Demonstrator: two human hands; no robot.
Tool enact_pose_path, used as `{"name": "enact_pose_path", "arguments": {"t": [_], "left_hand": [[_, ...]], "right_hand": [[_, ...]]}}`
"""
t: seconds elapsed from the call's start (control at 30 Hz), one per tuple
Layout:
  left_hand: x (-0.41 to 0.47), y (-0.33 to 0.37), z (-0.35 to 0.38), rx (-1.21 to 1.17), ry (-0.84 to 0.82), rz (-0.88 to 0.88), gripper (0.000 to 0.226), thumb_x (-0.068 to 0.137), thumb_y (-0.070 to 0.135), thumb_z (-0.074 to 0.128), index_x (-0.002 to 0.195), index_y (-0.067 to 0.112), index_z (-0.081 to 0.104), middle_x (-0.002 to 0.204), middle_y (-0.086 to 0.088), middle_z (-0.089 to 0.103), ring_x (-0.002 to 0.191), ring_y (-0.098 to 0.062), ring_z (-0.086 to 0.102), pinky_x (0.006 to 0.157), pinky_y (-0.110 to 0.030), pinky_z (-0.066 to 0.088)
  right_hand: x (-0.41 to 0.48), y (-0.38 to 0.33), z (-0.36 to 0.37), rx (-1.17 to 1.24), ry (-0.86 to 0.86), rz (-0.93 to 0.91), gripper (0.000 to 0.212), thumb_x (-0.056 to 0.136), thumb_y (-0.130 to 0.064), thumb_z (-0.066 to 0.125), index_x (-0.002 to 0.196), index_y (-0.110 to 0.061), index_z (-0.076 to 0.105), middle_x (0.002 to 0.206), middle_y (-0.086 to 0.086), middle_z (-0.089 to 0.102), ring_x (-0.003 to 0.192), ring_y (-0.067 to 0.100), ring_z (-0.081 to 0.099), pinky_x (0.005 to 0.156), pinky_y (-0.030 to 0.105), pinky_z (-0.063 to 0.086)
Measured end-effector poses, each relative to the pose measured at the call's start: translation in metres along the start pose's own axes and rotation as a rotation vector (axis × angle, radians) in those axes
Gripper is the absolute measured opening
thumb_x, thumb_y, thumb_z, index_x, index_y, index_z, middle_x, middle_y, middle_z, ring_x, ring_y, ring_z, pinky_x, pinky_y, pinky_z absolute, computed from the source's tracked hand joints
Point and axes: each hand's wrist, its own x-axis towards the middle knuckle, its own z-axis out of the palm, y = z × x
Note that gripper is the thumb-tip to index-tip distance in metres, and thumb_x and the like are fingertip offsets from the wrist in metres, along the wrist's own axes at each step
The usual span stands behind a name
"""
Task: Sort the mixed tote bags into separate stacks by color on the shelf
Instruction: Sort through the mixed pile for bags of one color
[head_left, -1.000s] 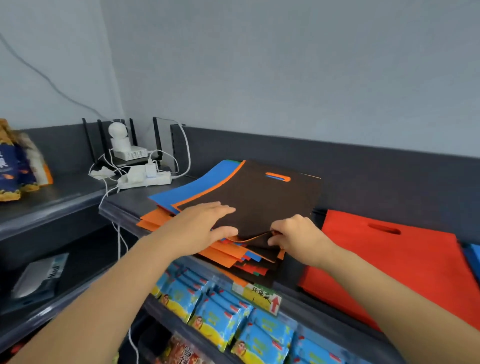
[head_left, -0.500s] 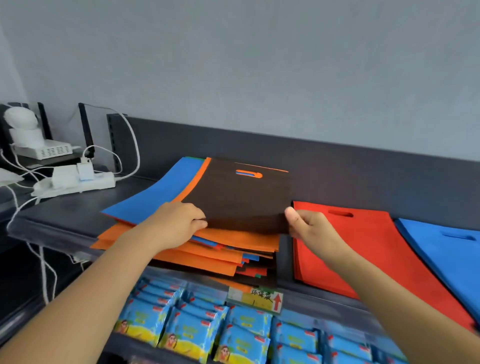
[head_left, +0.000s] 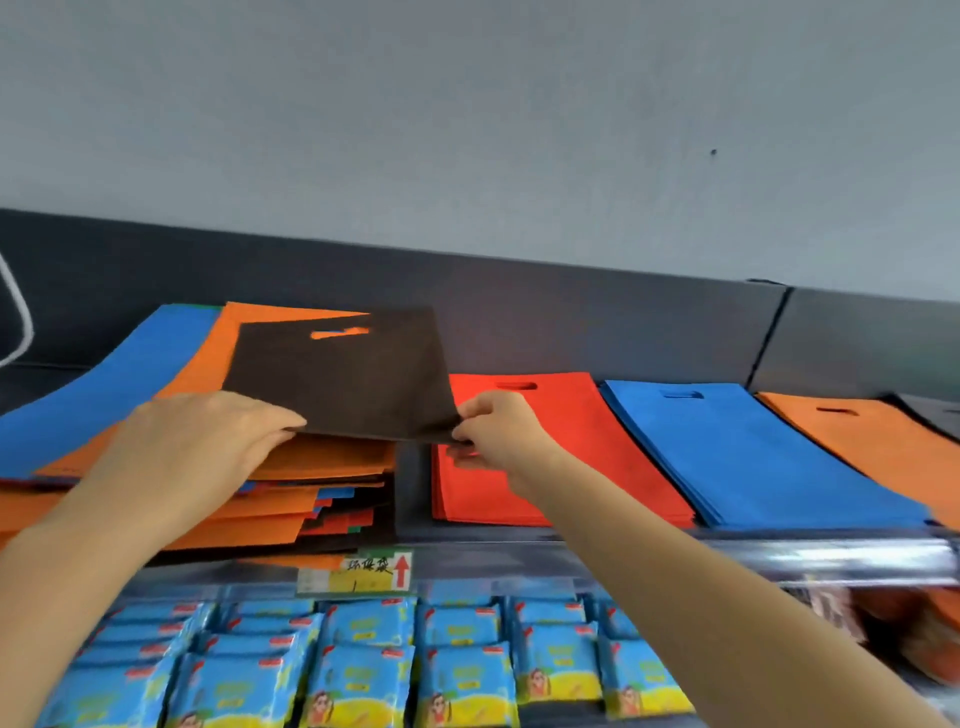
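- Raised at its near edge off the mixed pile since half a second ago: brown bag, tilted, far edge low over the pile.
- Gripped along the near edge by the left hand; pinched at the near right corner by the right hand.
- Judged free for transfer, probably to the dark stack farthest right of the pile, beyond the red stack, blue stack and orange stack.
- Flat matte rectangles of felt-like fabric with slot handles; limp, likely to sag.
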Motion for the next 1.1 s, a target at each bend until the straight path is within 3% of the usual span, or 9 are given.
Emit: {"name": "enact_pose_path", "arguments": {"t": [0.2, 0.37, 0.5, 0.6, 0.7, 0.8, 0.93, 1.0, 1.1], "left_hand": [[0.033, 0.064, 0.017, -0.044, -0.015, 0.097, 0.031, 0.073, 0.009, 0.076, 0.091, 0.033, 0.073, 0.092, 0.008, 0.073, 0.078, -0.026, 0.069, 0.059, -0.037, 0.054], [0.062, 0.161, 0.035, -0.059, 0.092, 0.299, 0.043, 0.062, -0.001, 0.076, 0.088, 0.032, 0.075, 0.086, 0.009, 0.073, 0.066, -0.022, 0.07, 0.048, -0.032, 0.052], [0.086, 0.26, 0.046, -0.071, 0.111, 0.412, 0.042, 0.059, 0.006, 0.057, 0.087, 0.029, 0.075, 0.082, 0.007, 0.074, 0.064, -0.017, 0.07, 0.046, -0.03, 0.053], [0.103, 0.337, 0.057, -0.11, 0.091, 0.433, 0.047, 0.054, -0.003, 0.073, 0.088, 0.029, 0.075, 0.084, 0.007, 0.074, 0.067, -0.017, 0.071, 0.048, -0.031, 0.054], [0.115, 0.415, 0.057, -0.135, 0.046, 0.416, 0.062, 0.042, -0.01, 0.081, 0.088, 0.03, 0.075, 0.083, 0.009, 0.074, 0.065, -0.015, 0.07, 0.044, -0.023, 0.047], [0.125, 0.478, 0.065, -0.218, 0.001, 0.413, 0.056, 0.066, -0.009, 0.069, 0.105, 0.033, 0.071, 0.101, 0.011, 0.071, 0.087, -0.015, 0.069, 0.056, -0.026, 0.047], [0.145, 0.545, 0.072, -0.257, -0.038, 0.483, 0.055, 0.093, 0.004, 0.04, 0.133, 0.04, 0.048, 0.133, 0.02, 0.052, 0.123, -0.007, 0.049, 0.087, -0.029, 0.043], [0.155, 0.575, 0.071, -0.272, -0.081, 0.509, 0.054, 0.095, 0.007, 0.037, 0.136, 0.041, 0.043, 0.136, 0.024, 0.048, 0.125, -0.003, 0.045, 0.091, -0.025, 0.04], [0.172, 0.612, 0.076, -0.34, -0.062, 0.612, 0.051, 0.087, 0.001, 0.054, 0.125, 0.035, 0.059, 0.119, 0.017, 0.063, 0.11, -0.009, 0.06, 0.081, -0.029, 0.049]], "right_hand": [[-0.01, 0.019, -0.086, 0.04, 0.268, -0.114, 0.019, 0.088, 0.006, 0.052, 0.082, -0.013, 0.054, 0.1, 0.011, 0.058, 0.072, 0.021, 0.06, 0.066, 0.041, 0.058], [-0.022, 0.053, -0.189, -0.058, 0.442, -0.144, 0.015, 0.088, -0.002, 0.054, 0.098, -0.011, 0.06, 0.105, 0.01, 0.063, 0.096, 0.026, 0.062, 0.078, 0.038, 0.056], [-0.03, 0.087, -0.288, -0.009, 0.494, -0.109, 0.013, 0.091, -0.001, 0.051, 0.096, -0.011, 0.056, 0.106, 0.009, 0.06, 0.09, 0.024, 0.062, 0.063, 0.03, 0.058], [-0.03, 0.112, -0.364, -0.042, 0.533, -0.108, 0.015, 0.091, -0.003, 0.052, 0.101, -0.011, 0.06, 0.106, 0.008, 0.063, 0.088, 0.022, 0.061, 0.075, 0.036, 0.057], [-0.031, 0.136, -0.434, -0.085, 0.576, -0.112, 0.015, 0.089, -0.004, 0.053, 0.087, -0.017, 0.06, 0.098, 0.006, 0.065, 0.087, 0.024, 0.063, 0.076, 0.039, 0.056], [-0.033, 0.157, -0.494, -0.1, 0.623, -0.102, 0.025, 0.087, -0.003, 0.053, 0.074, -0.024, 0.055, 0.092, 0.006, 0.064, 0.089, 0.026, 0.062, 0.081, 0.046, 0.055], [-0.032, 0.182, -0.56, -0.122, 0.682, -0.076, 0.015, 0.088, -0.003, 0.053, 0.087, -0.017, 0.058, 0.097, 0.007, 0.064, 0.088, 0.023, 0.059, 0.078, 0.041, 0.055], [-0.03, 0.189, -0.588, -0.157, 0.712, -0.077, 0.012, 0.088, -0.004, 0.053, 0.09, -0.015, 0.058, 0.097, 0.005, 0.063, 0.087, 0.019, 0.056, 0.073, 0.029, 0.047], [-0.029, 0.199, -0.627, -0.207, 0.783, -0.051, 0.014, 0.088, -0.006, 0.054, 0.099, -0.011, 0.062, 0.094, 0.002, 0.062, 0.088, 0.018, 0.056, 0.074, 0.024, 0.04]]}}
